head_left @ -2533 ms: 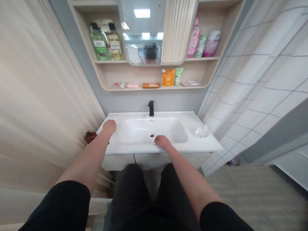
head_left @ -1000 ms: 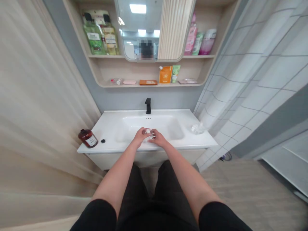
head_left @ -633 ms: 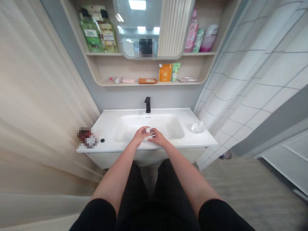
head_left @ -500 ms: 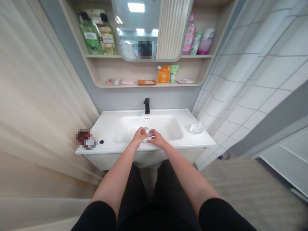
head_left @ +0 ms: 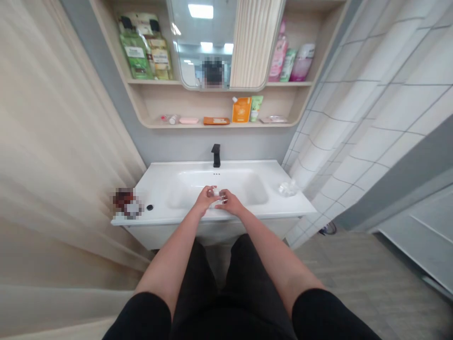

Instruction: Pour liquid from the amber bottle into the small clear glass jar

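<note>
My left hand (head_left: 204,199) and my right hand (head_left: 230,202) meet above the front of the white washbasin (head_left: 240,182). Between their fingers is a small white-and-transparent container (head_left: 216,197), partly hidden by my fingers. Its exact kind is too small to tell. The black faucet (head_left: 216,156) stands behind the bowl, beyond both hands.
A pixelated brown bottle (head_left: 125,203) and a small black round item (head_left: 149,207) stand on the basin's left ledge. A crumpled transparent item (head_left: 288,188) lies on the right ledge. Beige curtain (head_left: 63,141) hangs left; toiletries fill shelves (head_left: 212,123) above.
My hands have moved from apart, left at the basin's left side and right at its front, to together at the middle, with the small container between them. They have barely moved in the latest frames.
</note>
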Tool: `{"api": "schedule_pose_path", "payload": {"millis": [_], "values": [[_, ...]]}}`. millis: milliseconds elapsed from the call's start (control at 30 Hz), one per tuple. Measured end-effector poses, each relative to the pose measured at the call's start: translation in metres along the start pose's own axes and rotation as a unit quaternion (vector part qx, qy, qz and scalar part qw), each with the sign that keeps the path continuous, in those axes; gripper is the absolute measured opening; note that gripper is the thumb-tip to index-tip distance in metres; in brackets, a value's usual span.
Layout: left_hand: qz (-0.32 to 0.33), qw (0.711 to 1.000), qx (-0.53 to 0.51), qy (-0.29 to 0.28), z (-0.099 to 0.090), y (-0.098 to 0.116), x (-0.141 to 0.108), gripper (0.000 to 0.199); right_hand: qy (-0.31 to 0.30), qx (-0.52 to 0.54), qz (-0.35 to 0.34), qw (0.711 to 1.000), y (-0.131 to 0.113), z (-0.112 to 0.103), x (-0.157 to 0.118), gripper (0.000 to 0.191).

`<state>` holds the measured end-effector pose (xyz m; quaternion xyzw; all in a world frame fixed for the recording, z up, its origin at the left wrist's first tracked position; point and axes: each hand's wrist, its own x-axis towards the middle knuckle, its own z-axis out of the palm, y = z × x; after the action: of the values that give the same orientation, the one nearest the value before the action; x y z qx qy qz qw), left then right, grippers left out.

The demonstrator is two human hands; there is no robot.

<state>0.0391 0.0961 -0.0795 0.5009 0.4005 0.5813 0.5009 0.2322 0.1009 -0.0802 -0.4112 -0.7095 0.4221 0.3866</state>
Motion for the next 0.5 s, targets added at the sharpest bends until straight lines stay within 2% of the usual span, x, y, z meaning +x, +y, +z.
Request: {"api": "schedule_pose_path", "payload": {"millis": [133, 267, 433, 500], "values": [[-0.027, 0.999, 0.008, -0.027, -0.0005, 0.0000, 0.0002, 0.065, -0.005, 0.000, 0.000, 1.000, 0.0004, 0.0000, 0.0004, 0.070], [0.002, 1.000, 0.012, 0.014, -0.0012, 0.0018, 0.0009, 0.064, 0.000, -0.010, 0.006, 1.000, 0.0043, 0.0001, 0.0017, 0.074], [-0.024, 1.000, 0.013, -0.016, -0.0008, 0.0002, 0.0011, 0.068, -0.005, -0.011, -0.006, 1.000, 0.0072, -0.0009, 0.0025, 0.072], [-0.023, 1.000, 0.014, -0.004, 0.0005, -0.0002, 0.0008, 0.062, -0.005, -0.014, -0.006, 1.000, 0.0070, -0.0010, 0.0024, 0.071]]}}
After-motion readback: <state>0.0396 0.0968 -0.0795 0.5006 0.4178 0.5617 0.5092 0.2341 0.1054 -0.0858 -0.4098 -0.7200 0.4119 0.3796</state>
